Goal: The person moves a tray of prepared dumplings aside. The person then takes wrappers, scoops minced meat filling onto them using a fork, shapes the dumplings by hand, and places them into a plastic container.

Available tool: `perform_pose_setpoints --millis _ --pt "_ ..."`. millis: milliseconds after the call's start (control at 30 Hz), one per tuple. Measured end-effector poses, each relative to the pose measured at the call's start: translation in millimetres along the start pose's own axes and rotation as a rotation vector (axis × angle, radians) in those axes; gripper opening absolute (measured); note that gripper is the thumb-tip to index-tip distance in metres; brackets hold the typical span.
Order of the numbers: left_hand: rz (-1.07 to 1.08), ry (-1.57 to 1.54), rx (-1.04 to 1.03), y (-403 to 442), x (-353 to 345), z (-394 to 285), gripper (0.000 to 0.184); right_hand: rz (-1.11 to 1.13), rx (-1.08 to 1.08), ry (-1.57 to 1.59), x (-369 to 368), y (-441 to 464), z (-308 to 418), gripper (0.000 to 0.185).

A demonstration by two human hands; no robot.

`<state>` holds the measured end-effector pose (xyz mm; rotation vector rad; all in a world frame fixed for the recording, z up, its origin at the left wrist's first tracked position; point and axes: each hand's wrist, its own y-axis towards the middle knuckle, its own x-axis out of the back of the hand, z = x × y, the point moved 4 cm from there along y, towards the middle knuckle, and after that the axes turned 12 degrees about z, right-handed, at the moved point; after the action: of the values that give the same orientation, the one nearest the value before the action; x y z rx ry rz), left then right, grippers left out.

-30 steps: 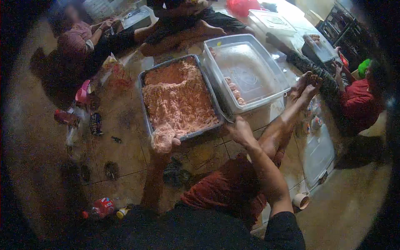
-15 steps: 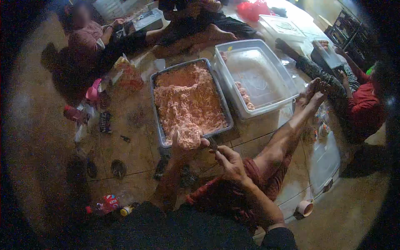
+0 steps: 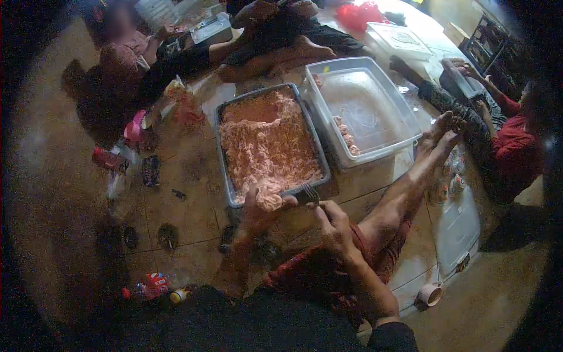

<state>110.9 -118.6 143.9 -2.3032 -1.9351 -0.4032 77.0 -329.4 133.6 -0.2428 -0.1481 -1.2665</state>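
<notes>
My left hand (image 3: 253,214) is closed round a lump of pinkish, meat-like paste (image 3: 269,195), held over the near edge of a grey-rimmed tub (image 3: 322,154). More of the same paste (image 3: 267,138) fills the tub, scooped lower at the far end. In my right hand (image 3: 336,229) is a fork (image 3: 309,191), pinched by the handle, its tines raised just right of the lump and apart from it. To the right of the tub stands a clear plastic box (image 3: 381,154) with several shaped lumps (image 3: 346,138) along its left side.
A person in red (image 3: 516,144) sits at right with a container (image 3: 463,79); others sit at the far side and upper left. A lid (image 3: 459,229) and a mug (image 3: 430,294) lie at lower right. Bottles (image 3: 153,286) are at lower left, a pink item (image 3: 135,129) at left.
The fork has lifted and turned so its tines point up, away from the lump. My right hand has shifted slightly right; the lump in my left hand looks more ridged.
</notes>
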Motion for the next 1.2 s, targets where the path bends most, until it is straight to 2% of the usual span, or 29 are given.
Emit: perform_pose_setpoints --millis 67,100,167,233,267,333,400,467,500,533,567,600,633,667,733,800,867,900,967,1067,1200 --pt "0.025 -0.064 0.073 4.2 5.2 7.5 0.029 0.053 0.005 0.086 -8.0 -3.1 -9.2 0.02" --pt "0.118 0.047 -0.094 12.9 7.9 8.5 0.031 0.106 0.01 0.171 -13.7 -3.6 -14.6 0.02" --pt "0.206 0.158 -0.257 12.5 6.9 4.7 0.033 0.151 -0.039 0.235 -20.6 -5.9 -24.6 0.021" --pt "-0.023 0.294 -0.135 5.8 13.2 2.2 0.039 0.194 -0.087 0.296 -24.0 -5.4 -29.7 0.021" --pt "-0.023 0.293 -0.132 4.6 16.0 -3.2 0.039 0.212 -0.066 0.288 -25.5 -6.1 -29.1 0.021" --pt "0.058 0.061 -0.073 3.9 23.3 -14.9 0.047 0.232 -0.042 0.279 -27.8 -5.7 -24.9 0.023" --pt "0.023 -0.006 -0.087 0.5 20.8 -28.4 0.05 0.283 -0.042 0.458 -33.5 -6.3 -16.7 0.023" --pt "-0.007 -0.074 -0.098 -3.7 20.6 -25.2 0.053 0.268 0.006 0.4 -39.4 -4.4 -19.0 0.024" --pt "0.049 -0.552 0.117 -3.5 15.7 -0.2 0.056 0.251 0.058 0.339 -40.1 -3.4 -18.1 0.026" --pt "0.094 -0.793 0.219 0.0 9.9 25.4 0.058 0.249 0.058 0.338 -39.1 -1.2 -16.5 0.026" --pt "0.11 -1.029 0.338 2.7 4.2 50.2 0.059 0.269 0.15 0.142 -37.4 3.3 -9.4 0.032" --pt "0.456 -0.405 0.343 14.2 -3.5 77.6 0.059 0.288 0.239 -0.053 -37.0 6.6 -2.1 0.038" --pt "0.608 -0.083 0.349 16.3 -7.3 75.9 0.058 0.23 0.273 -0.175 -35.6 10.3 4.6 0.049" --pt "0.755 0.241 0.316 17.9 -10.9 73.9 0.058 0.23 0.275 -0.176 -32.1 11.6 9.3 0.049" --pt "0.387 0.401 -0.022 17.7 3.1 35.3 0.058 0.082 0.247 -0.309 -18.7 12.6 14.9 0.046" --pt "0.012 0.54 -0.347 6.2 14.6 -18.3 0.059 0.08 0.186 -0.256 -14.2 12.1 -9.2 0.044" --pt "-0.18 0.6 -0.508 1.1 23.8 -14.4 0.059 0.104 0.15 -0.006 -13.2 9.2 -24.6 0.035" --pt "-0.008 0.096 -0.082 12.9 34.5 35.7 0.058 0.102 0.149 -0.007 -14.2 6.7 -25.2 0.035" --pt "0.166 -0.405 0.346 14.1 25.7 33.9 0.058 0.202 -0.001 0.197 -23.1 4.4 -24.1 0.02" --pt "0.138 -0.581 0.149 1.1 17.6 -13.8 0.058 0.287 -0.038 0.382 -31.8 0.5 -21.8 0.02" --pt "0.087 -0.106 -0.039 -2.4 24.4 7.6 0.052 0.34 -0.102 0.446 -37.8 -3.6 -15.8 0.022"
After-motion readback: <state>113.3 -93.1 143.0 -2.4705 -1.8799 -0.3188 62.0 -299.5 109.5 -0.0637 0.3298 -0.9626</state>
